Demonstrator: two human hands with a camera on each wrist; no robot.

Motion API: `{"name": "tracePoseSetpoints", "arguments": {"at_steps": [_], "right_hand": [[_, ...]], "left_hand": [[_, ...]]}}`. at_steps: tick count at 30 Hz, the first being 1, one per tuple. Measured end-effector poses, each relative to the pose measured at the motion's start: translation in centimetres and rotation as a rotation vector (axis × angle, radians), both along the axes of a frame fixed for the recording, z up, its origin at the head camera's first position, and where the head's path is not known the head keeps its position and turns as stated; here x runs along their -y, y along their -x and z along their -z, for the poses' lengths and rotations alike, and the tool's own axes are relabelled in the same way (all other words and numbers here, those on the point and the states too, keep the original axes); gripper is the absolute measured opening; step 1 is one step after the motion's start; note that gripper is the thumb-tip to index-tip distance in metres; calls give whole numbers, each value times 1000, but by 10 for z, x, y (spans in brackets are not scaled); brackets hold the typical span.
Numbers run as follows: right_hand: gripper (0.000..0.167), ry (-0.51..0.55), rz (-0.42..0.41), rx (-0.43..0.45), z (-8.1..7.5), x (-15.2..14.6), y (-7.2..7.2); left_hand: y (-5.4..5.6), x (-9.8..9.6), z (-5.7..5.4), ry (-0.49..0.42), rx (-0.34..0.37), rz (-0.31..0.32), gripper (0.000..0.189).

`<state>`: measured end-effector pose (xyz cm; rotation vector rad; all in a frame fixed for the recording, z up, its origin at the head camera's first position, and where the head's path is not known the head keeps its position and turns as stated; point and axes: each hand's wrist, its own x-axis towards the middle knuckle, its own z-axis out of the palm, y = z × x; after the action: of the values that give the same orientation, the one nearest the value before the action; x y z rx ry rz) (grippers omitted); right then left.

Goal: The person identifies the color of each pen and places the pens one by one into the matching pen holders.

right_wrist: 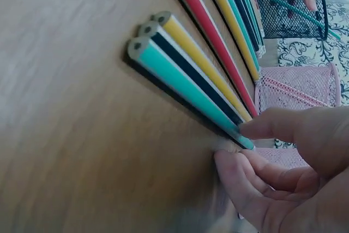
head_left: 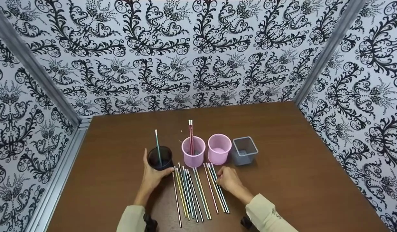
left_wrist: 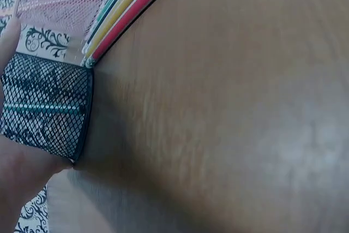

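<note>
Plainly, left hand (head_left: 154,176) grips black cup (head_left: 166,158); whether right hand (head_left: 230,178) pinches green pencil (right_wrist: 184,88) is unclear.

My left hand (head_left: 153,176) and right hand (head_left: 230,178) are bare, my sleeves (head_left: 265,215) pale khaki, with black pieces (head_left: 150,223) alongside.

Black cup (left_wrist: 43,129), multicoloured pencils (right_wrist: 182,87), pink cups (head_left: 218,159), black-and-white scrollwork walls (head_left: 198,64)
</note>
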<state>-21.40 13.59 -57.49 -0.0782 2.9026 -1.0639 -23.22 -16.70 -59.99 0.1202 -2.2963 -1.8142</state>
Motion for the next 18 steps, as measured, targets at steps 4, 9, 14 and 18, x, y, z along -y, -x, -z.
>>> {"name": "tracePoseSetpoints", "arguments": {"at_steps": [4,9,14,18], "right_hand": [[20,-13,21,8,1,2,1],[20,-44,33,14,1,3,2],[18,-58,46,17,1,3,2],[19,-56,54,36,2,5,3]], "left_hand": [[5,1,0,3,-32,8,118],[9,-1,-1,-7,-74,-4,95],[11,1,-2,-44,-63,16,88],[13,2,2,-60,-70,19,86]]}}
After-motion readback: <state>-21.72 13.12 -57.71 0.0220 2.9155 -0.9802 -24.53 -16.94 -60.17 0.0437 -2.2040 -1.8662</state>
